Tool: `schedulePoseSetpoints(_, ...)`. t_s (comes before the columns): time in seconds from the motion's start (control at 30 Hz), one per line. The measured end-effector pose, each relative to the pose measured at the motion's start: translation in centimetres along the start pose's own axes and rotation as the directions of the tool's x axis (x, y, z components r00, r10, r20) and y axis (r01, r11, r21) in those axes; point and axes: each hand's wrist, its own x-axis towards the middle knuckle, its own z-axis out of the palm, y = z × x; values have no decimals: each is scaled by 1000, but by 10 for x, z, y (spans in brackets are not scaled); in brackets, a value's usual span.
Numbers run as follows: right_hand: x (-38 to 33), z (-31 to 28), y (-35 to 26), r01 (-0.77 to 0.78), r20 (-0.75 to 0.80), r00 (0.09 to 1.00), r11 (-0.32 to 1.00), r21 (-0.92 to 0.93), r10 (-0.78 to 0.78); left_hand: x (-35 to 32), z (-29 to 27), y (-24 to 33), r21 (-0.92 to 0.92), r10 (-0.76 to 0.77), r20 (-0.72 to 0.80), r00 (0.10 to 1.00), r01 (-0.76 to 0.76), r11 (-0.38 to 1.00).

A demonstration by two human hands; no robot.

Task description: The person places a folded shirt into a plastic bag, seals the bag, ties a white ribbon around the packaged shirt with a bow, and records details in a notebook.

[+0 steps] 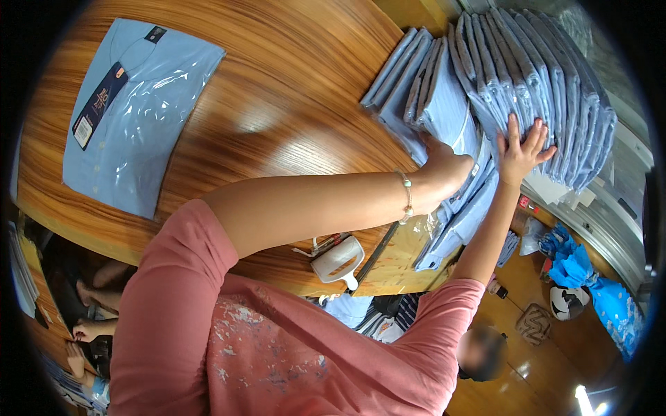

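Note:
My left hand (pixel 447 170), with a beaded bracelet on the wrist, is closed at the lower edge of several bagged light-blue shirts (pixel 444 97). Its fingertips are mostly hidden. To its right, my right hand (pixel 524 149) has its fingers spread against the front edges of a long row of folded blue shirts (pixel 513 62) in clear bags, standing on edge and leaning. More bagged shirts (pixel 451 232) lie below and between my hands. Apart on the left of the table lies one flat bagged blue shirt (pixel 139 118) with a dark hang tag (pixel 100 104).
The wood-grain table (pixel 291 76) reaches across the upper left. A white-handled tool (pixel 340 260) lies near its front edge. Blue patterned bundles (pixel 576 263) and a black-and-white round object (pixel 569 303) sit at right. Another person's hands (pixel 83 331) show at lower left.

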Motion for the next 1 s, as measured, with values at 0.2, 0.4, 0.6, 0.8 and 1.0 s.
schedulePoseSetpoints(0.2,-3,1,-11,4,27,1000,1000,-27,-3,8,4,-23,15,111,-119,987,-110,994)
schedulePoseSetpoints(0.4,-20,9,-43,-55,14,998,999,-4,55,39,13,-31,135,244,-100,964,-230,964)
schedulePoseSetpoints(0.6,0,-22,-64,-112,143,984,991,67,102,21,-32,-22,20,132,135,982,-136,990)
schedulePoseSetpoints(0.8,0,-56,-77,-127,-16,992,989,70,128,-79,-95,1,446,256,237,937,-338,828)
schedulePoseSetpoints(1.0,26,-57,-82,-242,51,970,953,181,236,-146,-184,-12,599,332,197,922,-382,704)
